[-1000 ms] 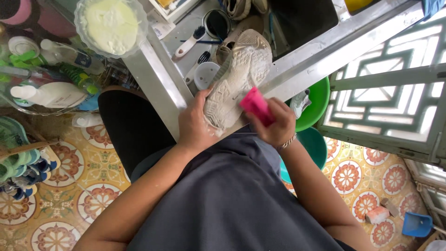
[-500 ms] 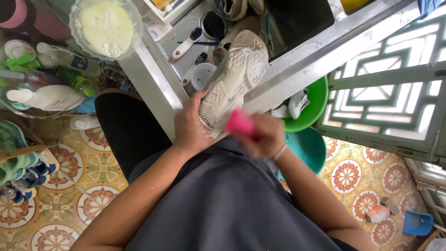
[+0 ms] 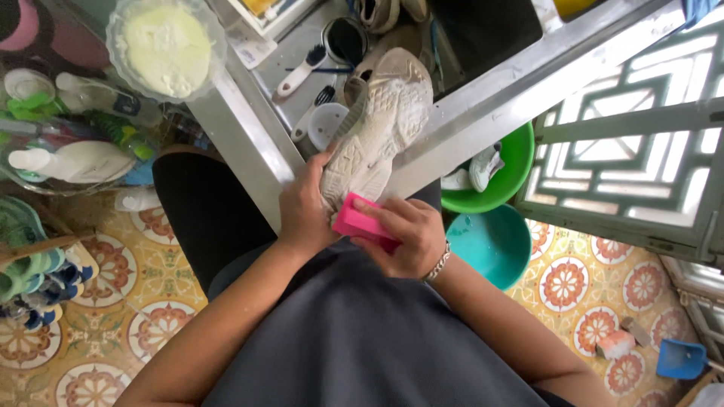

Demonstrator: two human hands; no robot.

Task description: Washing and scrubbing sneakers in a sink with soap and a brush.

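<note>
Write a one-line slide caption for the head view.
Left hand holds a white sneaker sole-up while the right hand presses a pink block to its heel, above green and teal basins.

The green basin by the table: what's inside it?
Inside the green basin lies a white sneaker with something pale beside it. The table edge covers the basin's far part, so anything else there is hidden.

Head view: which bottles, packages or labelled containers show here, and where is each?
Clear round tub, upper left: pale yellow contents.
White bottle, far left, lying in a clear basket.
Green-capped bottle, above it.
No screens or signs.
</note>
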